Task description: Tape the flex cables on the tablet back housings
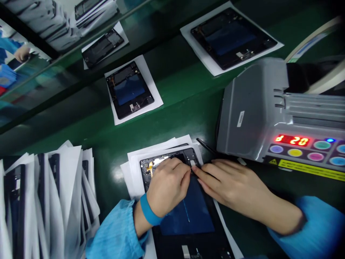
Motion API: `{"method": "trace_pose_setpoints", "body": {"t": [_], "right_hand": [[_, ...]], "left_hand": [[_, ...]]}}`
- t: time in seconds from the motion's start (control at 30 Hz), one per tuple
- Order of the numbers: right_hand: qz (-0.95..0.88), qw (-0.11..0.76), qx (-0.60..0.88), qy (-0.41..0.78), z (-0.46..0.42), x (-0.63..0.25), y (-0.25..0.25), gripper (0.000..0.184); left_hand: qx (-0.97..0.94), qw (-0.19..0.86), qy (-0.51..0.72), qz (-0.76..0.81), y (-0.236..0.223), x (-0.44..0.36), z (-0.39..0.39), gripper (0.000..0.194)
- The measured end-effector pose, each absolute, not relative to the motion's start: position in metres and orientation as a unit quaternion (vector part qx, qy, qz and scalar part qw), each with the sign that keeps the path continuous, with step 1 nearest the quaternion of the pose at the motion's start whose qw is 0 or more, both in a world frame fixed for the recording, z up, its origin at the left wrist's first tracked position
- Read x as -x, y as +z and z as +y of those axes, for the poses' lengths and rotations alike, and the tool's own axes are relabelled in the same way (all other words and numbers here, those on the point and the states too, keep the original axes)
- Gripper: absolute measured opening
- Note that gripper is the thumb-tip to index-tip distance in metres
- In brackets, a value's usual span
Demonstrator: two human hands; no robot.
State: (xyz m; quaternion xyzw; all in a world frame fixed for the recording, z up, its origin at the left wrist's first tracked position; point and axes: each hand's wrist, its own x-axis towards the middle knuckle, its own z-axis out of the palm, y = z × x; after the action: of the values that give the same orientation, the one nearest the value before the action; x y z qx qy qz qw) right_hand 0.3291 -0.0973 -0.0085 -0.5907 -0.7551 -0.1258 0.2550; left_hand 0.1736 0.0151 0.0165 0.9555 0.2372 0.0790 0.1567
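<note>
both hands bare, no gloves, no rings seen. left hand (pixel 168 187): light blue sleeve (pixel 115 233) of thin, slightly crinkled fabric, cuff gathered short of the wrist. a plain blue wristband (pixel 147 212) sits snug around the left wrist, smooth, no markings visible. right hand (pixel 231 187): matching light blue sleeve (pixel 318 226), looser folds, cuff ending above the wrist. fingernails short, unpainted as far as can be told.

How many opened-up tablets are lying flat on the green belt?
4: one under both hands, one mid-belt, one farther left, one top right. More may stand hidden in the paper-wrapped stack at left.
</note>
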Motion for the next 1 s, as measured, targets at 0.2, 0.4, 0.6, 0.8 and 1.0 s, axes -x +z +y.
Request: {"method": "trace_pose_setpoints", "body": {"t": [0.2,0.4,0.6,0.8,1.0], "right_hand": [[-0.745,0.286,0.595,-0.096,-0.097,-0.332,-0.011,0.022],[-0.736,0.245,0.619,-0.119,-0.094,-0.326,-0.011,0.024],[-0.703,0.255,0.655,-0.11,-0.094,-0.319,-0.006,0.03],[-0.595,0.314,0.646,-0.361,-0.18,-0.351,-0.007,0.041],[-0.492,0.215,0.709,-0.457,-0.235,-0.413,-0.016,0.05]], "left_hand": [[-0.952,0.174,0.077,0.238,0.019,-0.175,0.018,0.018],[-0.956,0.152,0.064,0.243,0.019,-0.175,0.018,0.017],[-0.963,0.119,0.105,0.22,0.03,-0.181,0.021,0.012],[-0.964,0.114,0.114,0.213,0.035,-0.182,0.021,0.012],[-0.964,0.115,0.089,0.223,0.036,-0.183,0.018,0.013]]}}
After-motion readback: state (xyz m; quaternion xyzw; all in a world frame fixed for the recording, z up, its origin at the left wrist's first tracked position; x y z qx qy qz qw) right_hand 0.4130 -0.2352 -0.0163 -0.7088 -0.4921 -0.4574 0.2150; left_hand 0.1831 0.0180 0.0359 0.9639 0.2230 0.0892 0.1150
